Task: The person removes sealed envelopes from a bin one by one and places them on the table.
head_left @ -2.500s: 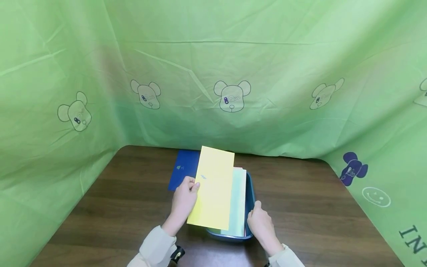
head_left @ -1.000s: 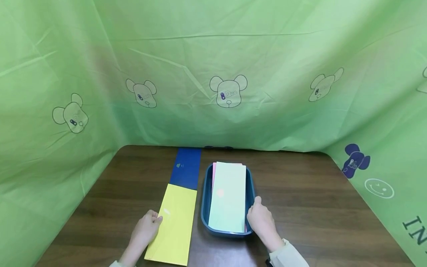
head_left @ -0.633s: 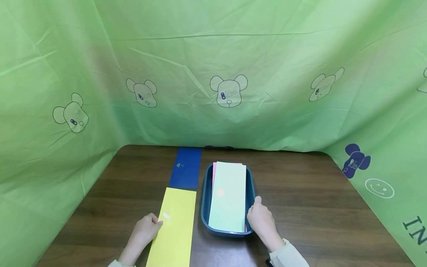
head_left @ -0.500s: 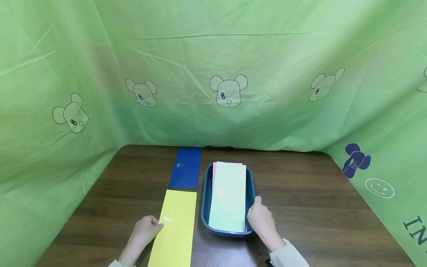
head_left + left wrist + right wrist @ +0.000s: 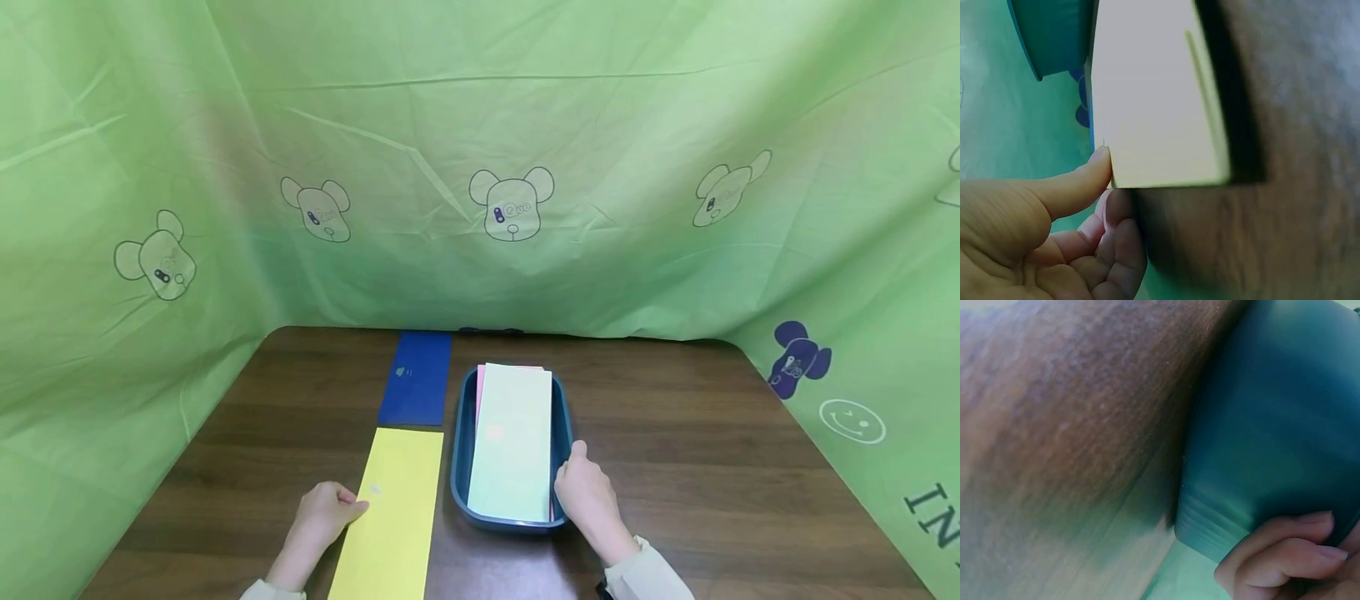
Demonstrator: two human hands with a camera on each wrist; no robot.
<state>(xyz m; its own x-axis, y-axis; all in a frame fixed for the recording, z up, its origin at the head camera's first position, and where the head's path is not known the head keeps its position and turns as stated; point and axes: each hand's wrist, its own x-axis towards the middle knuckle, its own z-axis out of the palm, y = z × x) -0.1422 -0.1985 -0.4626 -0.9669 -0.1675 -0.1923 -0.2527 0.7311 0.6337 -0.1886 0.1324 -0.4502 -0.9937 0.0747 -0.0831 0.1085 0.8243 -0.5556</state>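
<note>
Yellow card (image 5: 390, 517) is pinched by the left hand (image 5: 318, 517); right hand (image 5: 588, 498) grips blue bin (image 5: 462, 460).

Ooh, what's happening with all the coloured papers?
A person's left hand pinches the edge of a yellow card in front of a blue card on the table. Their right hand grips the side of a blue tub. In it, a pale green card lies on top, with a pink card peeking out.

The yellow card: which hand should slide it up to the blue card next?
The left hand, I think. It pinches the yellow card by its left edge, and the blue card lies just beyond. The right hand is busy gripping the bin, and farther away.
</note>
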